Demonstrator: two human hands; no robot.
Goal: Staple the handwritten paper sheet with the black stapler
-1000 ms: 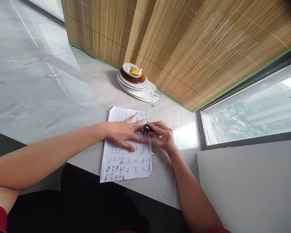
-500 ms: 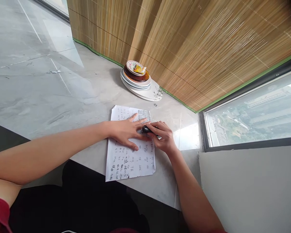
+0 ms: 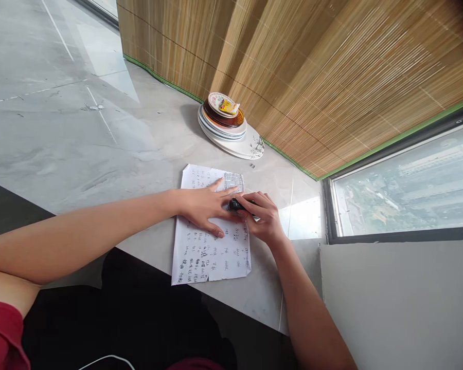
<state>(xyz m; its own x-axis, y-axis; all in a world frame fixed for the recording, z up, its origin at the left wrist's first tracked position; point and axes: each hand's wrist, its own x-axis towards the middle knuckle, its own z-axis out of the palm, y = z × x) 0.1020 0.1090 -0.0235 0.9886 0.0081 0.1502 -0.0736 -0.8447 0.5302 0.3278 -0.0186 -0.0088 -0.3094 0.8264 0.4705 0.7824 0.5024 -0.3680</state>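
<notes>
A white sheet of paper (image 3: 210, 252) with handwriting in columns lies on the grey marbled surface, its edges slightly torn. My left hand (image 3: 202, 209) is spread flat on it with the fingers apart, pressing on the upper middle of the sheet. At the paper's right edge, my right hand (image 3: 264, 216) is closed around a small black hand-held tool (image 3: 236, 204). The tool's rounded front end sits on the paper near my left fingertips; the rest is mostly hidden by my right fingers. Just above it is a dense grey printed patch (image 3: 234, 181) on the sheet.
Beyond the paper stands a stack of plates (image 3: 224, 123), with a small yellow packet (image 3: 229, 106) on top. A bamboo blind (image 3: 293, 77) stands behind it. A window (image 3: 401, 190) is on the right. Small scraps (image 3: 94, 107) lie at the left.
The whole view has shifted slightly, so everything appears a little further right. Both hands keep nearly the same position on the paper, and the black tool stays in my right hand.
</notes>
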